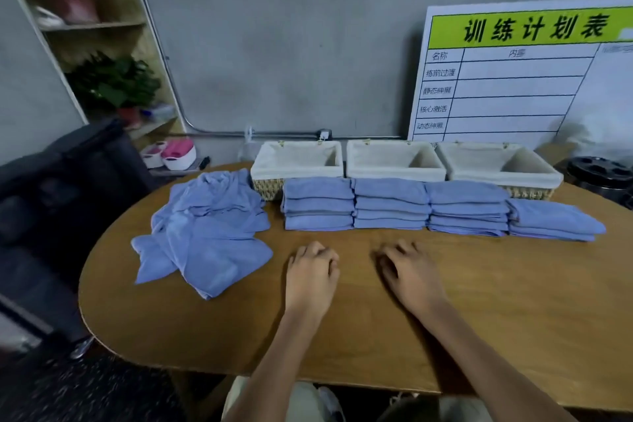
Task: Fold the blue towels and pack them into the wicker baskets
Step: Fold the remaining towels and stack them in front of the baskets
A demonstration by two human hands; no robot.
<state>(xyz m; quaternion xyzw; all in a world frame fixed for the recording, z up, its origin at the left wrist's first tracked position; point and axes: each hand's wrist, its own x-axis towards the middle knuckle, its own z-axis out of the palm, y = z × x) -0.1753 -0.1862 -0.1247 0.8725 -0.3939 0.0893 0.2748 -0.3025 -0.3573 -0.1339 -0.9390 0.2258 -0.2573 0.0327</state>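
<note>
Both hands, left hand (312, 265) and right hand (407, 267), rest at frame centre on the oval wooden bench (479, 319), each grip loosely curled and holding nothing; beyond lie four stacks of folded blue towels (390, 204), a heap of unfolded blue towels (209, 233) at left, and three cloth-lined wicker baskets (394, 161) behind.

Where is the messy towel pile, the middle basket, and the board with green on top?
messy towel pile (205, 233): head view, middle of the crumpled blue cloth.
middle basket (394, 175): head view, front rim of its white lining.
board (513, 86): head view, white grid area.

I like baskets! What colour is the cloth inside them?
Cream-white lining, seen in the head view.
</note>
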